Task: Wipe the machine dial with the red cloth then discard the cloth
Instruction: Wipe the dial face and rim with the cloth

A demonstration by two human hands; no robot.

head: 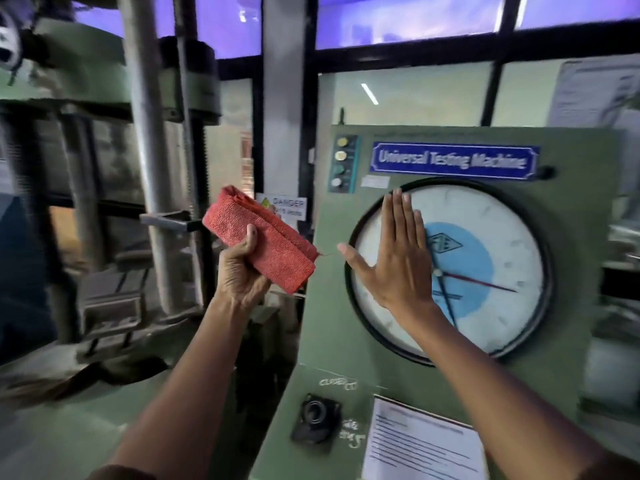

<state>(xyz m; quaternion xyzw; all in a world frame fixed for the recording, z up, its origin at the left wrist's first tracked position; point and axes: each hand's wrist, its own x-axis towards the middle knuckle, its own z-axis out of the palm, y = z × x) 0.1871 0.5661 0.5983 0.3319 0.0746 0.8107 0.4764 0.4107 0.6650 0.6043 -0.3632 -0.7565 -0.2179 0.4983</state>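
Observation:
The machine dial [491,237] is a large round white face with a blue centre, a red needle and a black rim, set in a green panel. My right hand [398,258] lies flat and open against the dial's left part, fingers pointing up. My left hand [242,268] is raised to the left of the panel and grips a folded red cloth [263,237]. The cloth is held in the air, apart from the dial.
A blue "Universal Testing Machine" plate [453,161] sits above the dial, with a column of indicator lamps [341,164] to its left. Below are a black knob [315,420] and a paper sheet [422,445]. Steel columns [145,150] of the load frame stand to the left.

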